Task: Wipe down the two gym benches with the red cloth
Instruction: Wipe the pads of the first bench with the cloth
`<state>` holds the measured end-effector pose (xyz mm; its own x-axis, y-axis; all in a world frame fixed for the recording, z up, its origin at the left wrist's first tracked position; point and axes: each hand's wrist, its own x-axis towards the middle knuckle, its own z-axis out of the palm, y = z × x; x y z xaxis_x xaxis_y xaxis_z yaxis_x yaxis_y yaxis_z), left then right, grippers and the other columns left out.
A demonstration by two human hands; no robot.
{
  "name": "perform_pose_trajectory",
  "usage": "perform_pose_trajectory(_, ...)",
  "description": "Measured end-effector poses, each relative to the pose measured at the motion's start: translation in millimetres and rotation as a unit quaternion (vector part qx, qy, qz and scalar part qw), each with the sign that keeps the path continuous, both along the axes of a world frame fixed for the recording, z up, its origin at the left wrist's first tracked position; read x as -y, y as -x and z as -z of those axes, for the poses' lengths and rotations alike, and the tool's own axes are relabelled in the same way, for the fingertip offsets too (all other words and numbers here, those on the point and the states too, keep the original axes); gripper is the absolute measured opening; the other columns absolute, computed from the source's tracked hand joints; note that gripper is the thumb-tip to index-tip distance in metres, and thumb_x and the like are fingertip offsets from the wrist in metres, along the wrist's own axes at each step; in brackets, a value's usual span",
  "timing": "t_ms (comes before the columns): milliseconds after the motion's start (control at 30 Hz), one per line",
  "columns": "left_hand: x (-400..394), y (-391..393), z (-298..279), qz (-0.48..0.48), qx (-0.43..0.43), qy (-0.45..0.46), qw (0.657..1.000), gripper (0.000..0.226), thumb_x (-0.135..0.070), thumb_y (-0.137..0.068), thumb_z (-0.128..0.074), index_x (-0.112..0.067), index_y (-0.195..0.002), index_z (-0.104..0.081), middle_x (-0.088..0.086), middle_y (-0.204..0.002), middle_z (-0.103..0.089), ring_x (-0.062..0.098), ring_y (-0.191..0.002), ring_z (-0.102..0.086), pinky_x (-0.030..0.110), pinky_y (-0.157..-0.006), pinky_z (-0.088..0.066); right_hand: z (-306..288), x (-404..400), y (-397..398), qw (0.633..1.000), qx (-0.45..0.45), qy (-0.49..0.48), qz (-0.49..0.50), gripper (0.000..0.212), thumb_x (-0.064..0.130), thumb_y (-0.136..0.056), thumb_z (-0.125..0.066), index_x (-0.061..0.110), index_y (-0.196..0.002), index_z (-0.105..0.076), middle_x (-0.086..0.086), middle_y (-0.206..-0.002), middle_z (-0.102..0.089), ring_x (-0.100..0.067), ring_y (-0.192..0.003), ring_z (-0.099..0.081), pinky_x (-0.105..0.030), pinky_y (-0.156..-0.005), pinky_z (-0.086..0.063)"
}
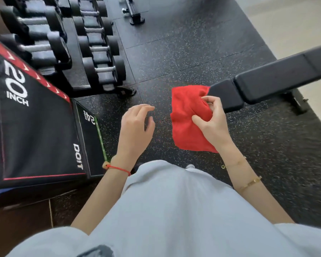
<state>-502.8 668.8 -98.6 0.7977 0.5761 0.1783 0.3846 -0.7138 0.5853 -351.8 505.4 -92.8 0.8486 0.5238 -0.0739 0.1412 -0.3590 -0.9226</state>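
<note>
Head view looks down past your pale grey shirt [174, 210] onto a dark speckled rubber floor [174, 58]. Your right hand [214, 121] pinches the red cloth [185, 119] between thumb and curled fingers, and the cloth hangs bunched from that grip, in the air above the floor. Its upper corner overlaps the near end of a black padded bench [267, 80], though you cannot tell from this angle whether cloth and pad touch. That bench runs away to your right, with part of its frame showing beneath it. Your left hand [135, 125] hovers loosely spread with fingers relaxed, holding nothing, just beside the cloth but apart from it. A red string bracelet [119, 168] circles your left wrist, and a thin gold bangle [250, 183] sits on your right forearm. To your left stands a black plyo box [35, 127] marked "20 INCH", and beyond it a rack of dumbbells [93, 47]. At the top edge, the metal foot of another bench frame [133, 13] rests on the floor.
</note>
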Motion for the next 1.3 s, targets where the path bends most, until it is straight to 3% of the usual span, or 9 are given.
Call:
perform_pose_trajectory(67, 27.8, -20.4, 3.3, 0.004, 0.002, 0.006, 1.000, 0.028, -0.012, -0.091, -0.054, -0.014, -0.116, -0.064, 0.000, -0.121, -0.064, 0.021, -0.117, -0.055, 0.038, -0.103, -0.041, 2.7, 29.4, -20.5, 1.000, -0.008, 0.009, 0.007, 0.047, 0.004, -0.075, -0.070, 0.015, -0.115, -0.048, -0.002, -0.099, -0.063, -0.016, -0.093, -0.061, -0.028, -0.085, -0.046)
perform_pose_trajectory(233, 77.0, -64.1, 8.6, 0.008, 0.000, 0.010, 1.000, 0.028, -0.011, -0.091, -0.053, -0.012, -0.116, -0.064, 0.003, -0.120, -0.065, 0.023, -0.117, -0.056, 0.043, -0.104, -0.042, 10.0, 84.9, -64.8, 1.000, -0.014, 0.026, 0.010, 0.046, 0.003, -0.075, -0.070, 0.016, -0.114, -0.048, 0.014, -0.093, -0.059, 0.000, -0.085, -0.058, -0.024, -0.083, -0.046)
perform_pose_trajectory(467, 103.0, -115.3, 11.3, 0.020, -0.012, 0.001, 1.000, 0.027, -0.009, -0.091, -0.053, -0.013, -0.114, -0.065, 0.002, -0.118, -0.065, 0.022, -0.115, -0.056, 0.043, -0.103, -0.042, 20.6, 120.3, -115.2, 0.999, -0.022, 0.028, 0.016, 0.046, 0.003, -0.075, -0.069, 0.014, -0.115, -0.048, 0.013, -0.093, -0.058, 0.006, -0.082, -0.056, -0.018, -0.080, -0.045)
perform_pose_trajectory(733, 106.8, -188.3, 18.4, 0.033, -0.028, -0.003, 0.999, 0.028, -0.009, -0.091, -0.052, -0.012, -0.116, -0.064, 0.003, -0.120, -0.064, 0.024, -0.117, -0.056, 0.045, -0.103, -0.042, 32.7, 124.4, -178.6, 0.998, -0.043, 0.029, 0.033, 0.047, 0.006, -0.075, -0.069, 0.017, -0.116, -0.048, 0.012, -0.098, -0.061, -0.007, -0.091, -0.063, -0.023, -0.085, -0.048)
perform_pose_trajectory(967, 101.2, -257.0, 24.1, 0.022, -0.040, 0.008, 0.999, 0.028, -0.007, -0.090, -0.053, -0.012, -0.116, -0.064, 0.003, -0.120, -0.064, 0.025, -0.116, -0.056, 0.045, -0.103, -0.041, 40.9, 115.2, -249.0, 0.998, -0.053, 0.028, 0.030, 0.047, 0.004, -0.077, -0.069, 0.016, -0.116, -0.047, 0.010, -0.099, -0.062, 0.003, -0.087, -0.061, -0.010, -0.078, -0.045)
perform_pose_trajectory(1100, 98.3, -288.8, 24.5, 0.017, -0.029, 0.012, 0.999, 0.028, -0.007, -0.091, -0.053, -0.012, -0.116, -0.064, 0.003, -0.119, -0.065, 0.024, -0.116, -0.056, 0.045, -0.103, -0.042, 45.7, 112.5, -288.6, 0.998, -0.046, 0.036, 0.037, 0.047, 0.005, -0.077, -0.069, 0.018, -0.116, -0.047, 0.013, -0.096, -0.061, 0.008, -0.084, -0.058, -0.010, -0.078, -0.044)
perform_pose_trajectory(1200, 98.6, -312.2, 25.8, 0.015, -0.031, 0.007, 0.999, 0.028, -0.007, -0.091, -0.053, -0.011, -0.116, -0.064, 0.004, -0.119, -0.065, 0.024, -0.116, -0.056, 0.046, -0.103, -0.042, 49.6, 113.1, -316.5, 0.998, -0.050, 0.038, 0.029, 0.047, 0.004, -0.077, -0.069, 0.015, -0.117, -0.047, 0.007, -0.100, -0.060, -0.001, -0.089, -0.059, -0.014, -0.081, -0.044)
perform_pose_trajectory(1300, 102.7, -333.1, 30.3, 0.001, -0.037, 0.003, 0.999, 0.028, -0.006, -0.091, -0.053, -0.011, -0.116, -0.064, 0.004, -0.119, -0.065, 0.025, -0.115, -0.056, 0.047, -0.102, -0.042, 56.6, 116.1, -345.1, 0.997, -0.054, 0.048, 0.007, 0.048, 0.004, -0.077, -0.070, 0.013, -0.118, -0.047, 0.007, -0.102, -0.059, -0.005, -0.091, -0.058, -0.010, -0.080, -0.043)
